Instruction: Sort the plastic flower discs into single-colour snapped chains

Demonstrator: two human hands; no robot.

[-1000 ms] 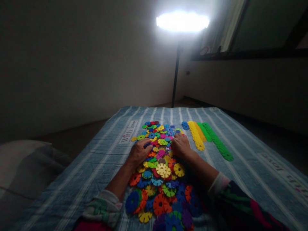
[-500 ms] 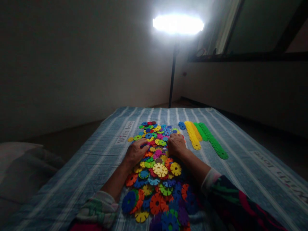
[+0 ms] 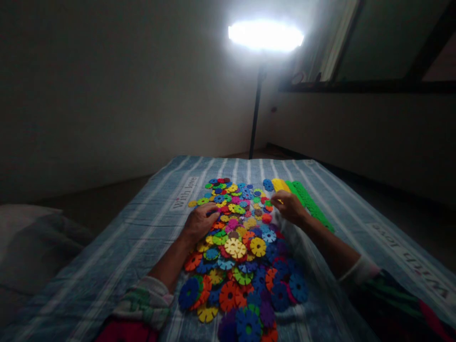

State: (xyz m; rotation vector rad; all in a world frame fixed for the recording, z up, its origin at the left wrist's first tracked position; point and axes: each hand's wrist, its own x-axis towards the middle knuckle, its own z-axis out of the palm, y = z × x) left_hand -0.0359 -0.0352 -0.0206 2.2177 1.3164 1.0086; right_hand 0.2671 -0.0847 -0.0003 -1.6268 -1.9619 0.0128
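Notched plastic discs in many colours lie in a long loose pile (image 3: 235, 248) down the middle of the cloth. At the pile's left side, my left hand (image 3: 200, 223) is curled, with a dark blue notched disc (image 3: 213, 213) showing between thumb and fingers. My right hand (image 3: 290, 207) is over the right edge of the pile, beside the rows. Its fingertips are pinched together; what they hold, if anything, is too small to make out. Past it lie overlapping rows of yellow discs (image 3: 280, 184) and green discs (image 3: 313, 206), plus a short blue group (image 3: 268, 185).
A blue and white striped cloth (image 3: 149, 223) with printed lettering covers the table. Behind the far edge stands a bright lamp (image 3: 265, 35) on a dark pole. Pale fabric (image 3: 32, 247) is at the lower left, and a window (image 3: 377, 42) at the upper right.
My right hand has moved right, from over the pile to beside the yellow row, partly covering it. My left hand has barely shifted and keeps its curl.
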